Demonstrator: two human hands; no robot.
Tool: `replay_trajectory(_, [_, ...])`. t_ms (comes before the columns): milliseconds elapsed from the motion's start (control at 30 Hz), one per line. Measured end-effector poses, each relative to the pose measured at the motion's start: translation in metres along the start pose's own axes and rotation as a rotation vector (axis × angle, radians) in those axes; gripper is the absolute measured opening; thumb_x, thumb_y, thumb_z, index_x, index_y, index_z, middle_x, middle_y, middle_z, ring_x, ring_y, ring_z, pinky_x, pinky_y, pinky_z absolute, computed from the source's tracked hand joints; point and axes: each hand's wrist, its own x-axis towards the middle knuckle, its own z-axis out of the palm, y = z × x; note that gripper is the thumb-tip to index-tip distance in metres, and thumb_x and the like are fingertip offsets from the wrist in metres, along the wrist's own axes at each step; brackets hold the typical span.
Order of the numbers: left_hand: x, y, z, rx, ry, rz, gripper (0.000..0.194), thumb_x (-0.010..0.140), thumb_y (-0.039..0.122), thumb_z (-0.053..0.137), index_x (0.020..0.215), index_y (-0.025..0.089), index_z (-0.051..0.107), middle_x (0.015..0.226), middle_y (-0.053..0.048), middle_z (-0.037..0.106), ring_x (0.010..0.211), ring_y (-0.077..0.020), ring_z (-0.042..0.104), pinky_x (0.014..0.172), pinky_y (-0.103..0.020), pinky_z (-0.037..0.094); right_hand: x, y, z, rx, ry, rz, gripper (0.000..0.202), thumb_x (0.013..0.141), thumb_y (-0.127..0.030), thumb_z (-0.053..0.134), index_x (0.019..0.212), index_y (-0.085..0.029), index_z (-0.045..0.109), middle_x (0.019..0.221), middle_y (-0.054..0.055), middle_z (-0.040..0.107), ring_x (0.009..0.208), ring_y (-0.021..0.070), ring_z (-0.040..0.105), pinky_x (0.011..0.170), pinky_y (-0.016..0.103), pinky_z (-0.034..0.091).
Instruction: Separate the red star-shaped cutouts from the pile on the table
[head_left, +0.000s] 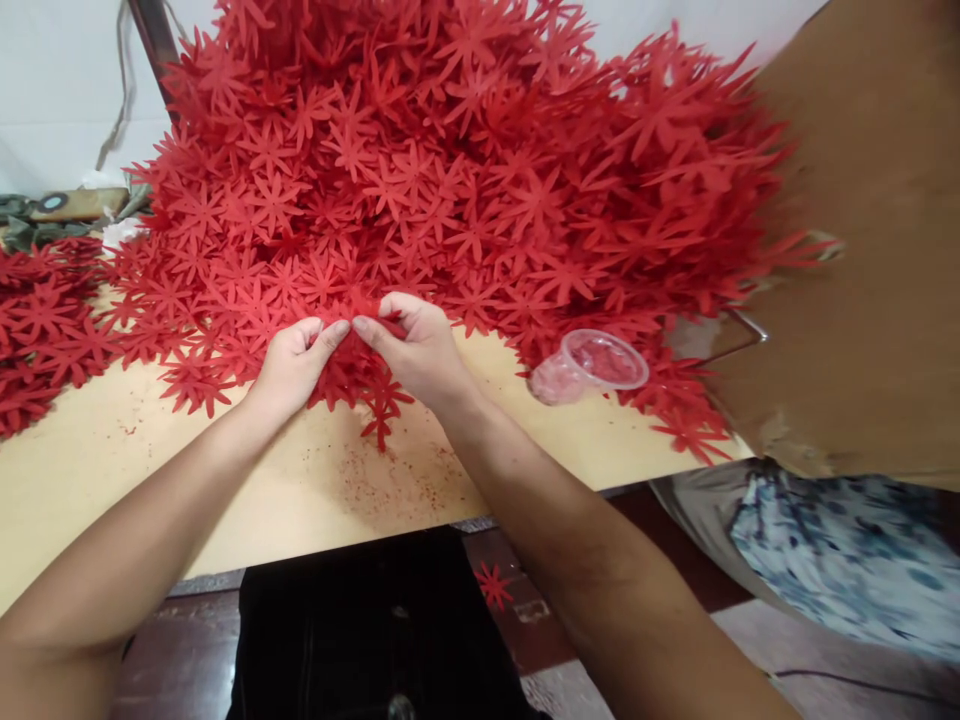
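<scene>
Both of my hands meet in front of a big heap of red star-shaped petal pieces point(420, 170). My left hand point(294, 362) pinches a red petal piece between thumb and bent fingers. Thumb tip nearly against the left one, my right hand point(420, 345) is closed on red petal material too. Whether both hold the same piece I cannot make out, since red shapes crowd behind the fingers. Below them, a few red pieces point(382, 410) lie at the table's middle.
A clear plastic cup point(604, 360) lies tipped beside the heap, right of my hands. A brown cardboard sheet point(862, 250) stands at the right. Another red pile point(45, 320) lies left. Red crumbs dot the pale table point(285, 490). One red piece point(495, 585) is on the floor.
</scene>
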Motion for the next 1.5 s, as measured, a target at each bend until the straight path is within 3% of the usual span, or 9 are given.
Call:
replay_trajectory(200, [0.003,0.003,-0.014,0.16,0.128,0.095,0.041,0.079,0.043,0.057,0.055,0.019,0.032,0.053,0.007,0.026,0.049,-0.0061,0.025,0.049,-0.023,0.024,0.013,0.007,-0.025,0.153,0.289,0.101,0.024,0.074,-0.021,0.06,0.062,-0.02,0.039,0.055,-0.008,0.042,0.051,0.0045,0.038,0.055,0.022,0.032])
replay_trajectory(333, [0.007,-0.003,-0.025,0.461,0.238,0.28,0.022,0.078,0.035,0.059,0.091,0.017,0.058,0.09,-0.003,0.058,0.082,-0.0136,0.055,0.075,-0.027,0.046,0.015,0.007,-0.031,0.131,0.209,0.149,0.018,0.068,-0.019,0.065,0.072,-0.019,0.047,0.063,-0.006,0.054,0.056,0.0057,0.048,0.059,0.022,0.041])
replay_trajectory(433, [0.005,-0.005,-0.027,0.732,0.283,0.423,0.038,0.078,0.03,0.059,0.114,0.018,0.055,0.122,-0.01,0.052,0.118,-0.0235,0.048,0.104,-0.041,0.037,0.015,0.009,-0.029,0.03,0.131,0.145,0.012,0.067,-0.016,0.064,0.074,-0.017,0.054,0.068,-0.003,0.058,0.06,0.0067,0.051,0.062,0.023,0.044])
replay_trajectory(667, [-0.004,0.001,-0.019,0.865,0.154,0.561,0.039,0.083,0.029,0.053,0.12,0.019,0.055,0.121,-0.011,0.055,0.117,-0.0234,0.051,0.105,-0.042,0.04,0.014,0.022,-0.03,-0.239,0.126,0.059,0.011,0.077,-0.024,0.055,0.07,-0.016,0.056,0.065,-0.002,0.058,0.061,0.0092,0.052,0.066,0.026,0.043])
replay_trajectory(867, [-0.005,-0.001,-0.006,1.089,-0.073,0.61,0.045,0.085,0.035,0.049,0.127,0.018,0.054,0.13,-0.013,0.057,0.118,-0.03,0.054,0.099,-0.047,0.041,0.014,0.025,-0.029,-0.256,0.019,0.058,0.013,0.079,-0.013,0.052,0.091,-0.012,0.059,0.09,0.004,0.065,0.08,0.0094,0.06,0.082,0.024,0.048])
replay_trajectory(1033, [0.001,0.007,-0.008,1.249,-0.115,0.548,0.04,0.091,0.031,0.036,0.121,0.019,0.06,0.103,-0.009,0.07,0.092,-0.0258,0.065,0.081,-0.039,0.043,0.007,0.01,-0.039,-0.542,0.017,0.038,0.032,0.082,-0.017,0.052,0.111,-0.01,0.062,0.109,0.01,0.064,0.089,0.0119,0.06,0.09,0.027,0.046])
replay_trajectory(1233, [0.007,0.019,-0.017,1.112,0.072,0.38,0.04,0.089,0.043,0.041,0.108,0.02,0.066,0.095,-0.007,0.072,0.088,-0.0233,0.066,0.079,-0.033,0.046,-0.006,-0.005,-0.048,-0.776,-0.045,0.071,0.033,0.088,-0.023,0.046,0.114,-0.016,0.065,0.106,0.01,0.068,0.098,0.0169,0.06,0.093,0.03,0.044])
replay_trajectory(1333, [0.008,0.024,-0.018,1.039,0.096,0.263,0.033,0.086,0.047,0.045,0.095,0.022,0.066,0.098,-0.004,0.07,0.089,-0.0239,0.064,0.076,-0.032,0.046,-0.009,-0.01,-0.05,-0.854,-0.092,0.07,0.032,0.09,-0.027,0.044,0.113,-0.018,0.064,0.103,0.01,0.07,0.094,0.0203,0.063,0.085,0.033,0.045])
replay_trajectory(1500, [0.009,0.031,-0.016,1.057,0.042,0.015,0.03,0.082,0.052,0.045,0.082,0.024,0.057,0.057,0.002,0.053,0.06,-0.0195,0.054,0.058,-0.026,0.035,-0.012,-0.014,-0.055,-0.904,-0.085,0.049,0.03,0.092,-0.03,0.041,0.105,-0.019,0.066,0.097,0.008,0.071,0.088,0.0185,0.064,0.08,0.031,0.045])
